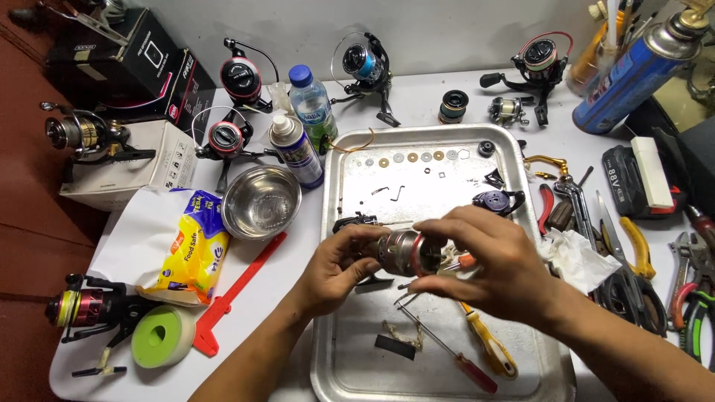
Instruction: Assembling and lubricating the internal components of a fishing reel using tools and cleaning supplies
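Centrally, spool [406, 251]: a metal reel spool, held between both hands just above the tray, so that any loose part would drop into the tray rather than onto the tabletop.
Left hand [337, 268]: grip clenched on the spool's left end, palm under it, steadying it.
Right hand [488, 262]: fingers curled over the spool's right end; grip closed on it from above, with an orange-tipped piece showing under the fingers.
Tray [521, 160]: shallow metal pan on the tabletop, its raised rim keeping small parts in.
Washers [411, 157]: laid in 1 row along the tray's far edge, apart from each other, seemingly kept in order.
Screwdrivers [488, 342]: 2, yellow-handled and red-handled, lying in the tray near the right hand, within reach.
Bowl [261, 201]: steel, left of the tray, beside a spray can [296, 149].
Pliers [637, 249]: grouped on the tabletop right of the tray.
Reels [238, 78]: several set around the tabletop's far and left edges, well apart from the hands.
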